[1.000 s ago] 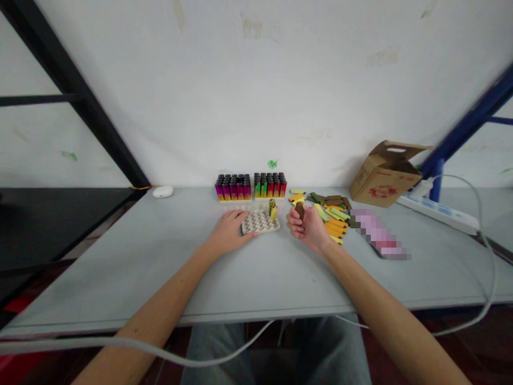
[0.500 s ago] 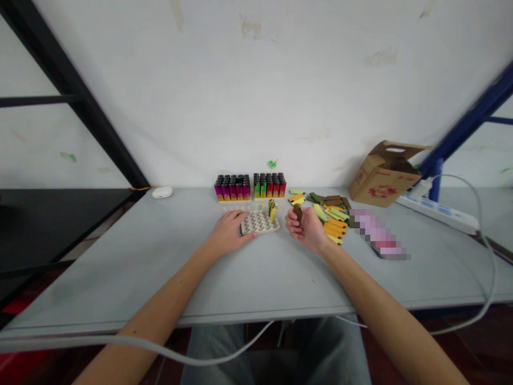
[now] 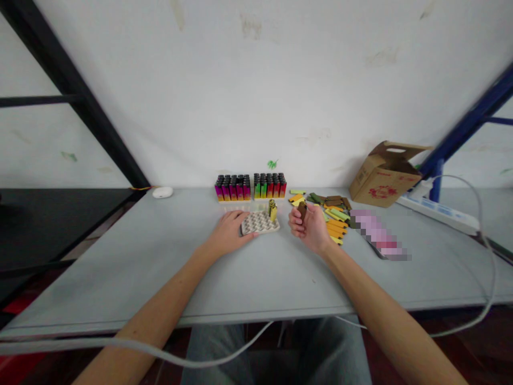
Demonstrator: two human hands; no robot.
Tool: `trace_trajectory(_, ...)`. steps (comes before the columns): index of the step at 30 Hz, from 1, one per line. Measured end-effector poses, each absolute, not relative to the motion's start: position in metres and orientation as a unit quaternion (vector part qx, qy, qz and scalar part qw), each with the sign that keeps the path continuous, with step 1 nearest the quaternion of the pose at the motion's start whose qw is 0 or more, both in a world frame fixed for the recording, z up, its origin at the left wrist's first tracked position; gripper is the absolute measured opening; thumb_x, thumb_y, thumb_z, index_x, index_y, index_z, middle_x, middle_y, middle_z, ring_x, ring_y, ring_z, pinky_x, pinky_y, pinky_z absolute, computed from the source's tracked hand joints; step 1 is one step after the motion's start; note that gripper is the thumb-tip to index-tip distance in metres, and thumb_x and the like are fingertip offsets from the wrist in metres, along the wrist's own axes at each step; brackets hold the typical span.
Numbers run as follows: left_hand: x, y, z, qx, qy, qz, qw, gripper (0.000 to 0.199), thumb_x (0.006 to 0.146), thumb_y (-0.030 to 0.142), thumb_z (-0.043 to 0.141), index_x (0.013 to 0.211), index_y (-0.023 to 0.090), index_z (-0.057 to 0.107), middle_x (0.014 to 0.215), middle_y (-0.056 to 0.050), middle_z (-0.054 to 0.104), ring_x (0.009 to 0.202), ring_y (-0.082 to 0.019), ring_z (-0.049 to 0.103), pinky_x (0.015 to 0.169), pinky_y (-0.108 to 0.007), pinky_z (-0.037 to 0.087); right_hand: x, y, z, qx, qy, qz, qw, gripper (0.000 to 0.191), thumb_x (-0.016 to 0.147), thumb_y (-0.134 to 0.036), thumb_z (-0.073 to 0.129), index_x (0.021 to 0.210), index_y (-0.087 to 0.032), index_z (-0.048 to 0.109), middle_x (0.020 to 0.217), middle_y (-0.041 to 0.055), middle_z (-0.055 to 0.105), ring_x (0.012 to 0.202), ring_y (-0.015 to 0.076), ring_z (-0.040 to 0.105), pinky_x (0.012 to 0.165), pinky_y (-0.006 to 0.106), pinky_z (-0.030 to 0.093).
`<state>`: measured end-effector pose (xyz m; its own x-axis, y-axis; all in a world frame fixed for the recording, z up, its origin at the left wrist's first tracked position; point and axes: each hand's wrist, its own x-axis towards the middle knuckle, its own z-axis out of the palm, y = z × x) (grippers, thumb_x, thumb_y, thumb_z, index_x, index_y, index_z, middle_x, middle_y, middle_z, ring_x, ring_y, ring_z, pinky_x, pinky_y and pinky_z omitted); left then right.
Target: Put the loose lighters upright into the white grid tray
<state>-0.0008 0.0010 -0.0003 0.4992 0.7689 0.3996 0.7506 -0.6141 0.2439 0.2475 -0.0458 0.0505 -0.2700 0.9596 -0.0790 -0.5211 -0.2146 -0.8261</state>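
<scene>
My left hand [image 3: 229,233] grips the left end of a small off-white tray [image 3: 256,223] with rows of holes, thumb on the near side and fingers on the far side. A few yellowish lighters [image 3: 273,212] stand upright at the tray's right end. Just right of the tray, my right hand [image 3: 310,227] is closed around a brown lighter [image 3: 302,212], held raised and slightly tilted. Beyond and beside that hand lies a loose pile of orange lighters [image 3: 335,230], with yellow, green and brown ones among them.
Two filled lighter trays stand by the wall: purple lighters [image 3: 233,188] and green-to-red lighters [image 3: 270,186]. At the right are an open cardboard box [image 3: 385,179], a power strip [image 3: 441,213] and a blurred pink flat object [image 3: 377,232]. A white case [image 3: 162,192] sits at far left.
My right hand has shifted slightly to the right, and the brown lighter in it has turned to lean more. My left hand and the tray stay in place.
</scene>
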Motion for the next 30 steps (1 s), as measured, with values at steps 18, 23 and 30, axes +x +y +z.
trace_trajectory(18,-0.001,0.002,-0.003,0.866,0.442,0.234,0.008,0.064,0.081,0.059,0.057,0.129,0.016,0.052,0.126,-0.015,0.055,0.118,-0.031,0.050,0.103,-0.045,0.038,0.254,-0.048,0.049,-0.213,-0.373,0.786,0.444,0.044,0.073,-0.057,0.047,0.059,-0.021,0.027,0.054,-0.0070,0.019,0.044,0.0068,0.012,0.038,0.018,0.016)
trace_trajectory(23,0.000,0.001,-0.001,0.867,0.442,0.228,0.008,0.065,0.081,0.059,0.057,0.129,0.015,0.052,0.127,-0.015,0.055,0.119,-0.030,0.049,0.104,-0.045,0.037,0.256,-0.049,0.047,-0.181,-0.375,0.812,0.409,0.048,0.075,-0.061,0.046,0.058,-0.020,0.028,0.054,-0.0066,0.020,0.045,0.0067,0.014,0.040,0.018,0.018)
trace_trajectory(30,0.000,0.002,-0.002,0.867,0.439,0.234,0.008,0.065,0.081,0.058,0.058,0.128,0.014,0.052,0.126,-0.015,0.056,0.117,-0.031,0.050,0.103,-0.045,0.038,0.260,-0.051,0.047,-0.151,-0.383,0.833,0.370,0.043,0.079,-0.063,0.040,0.070,-0.021,0.036,0.050,-0.0093,0.017,0.042,0.0068,0.009,0.039,0.017,0.021)
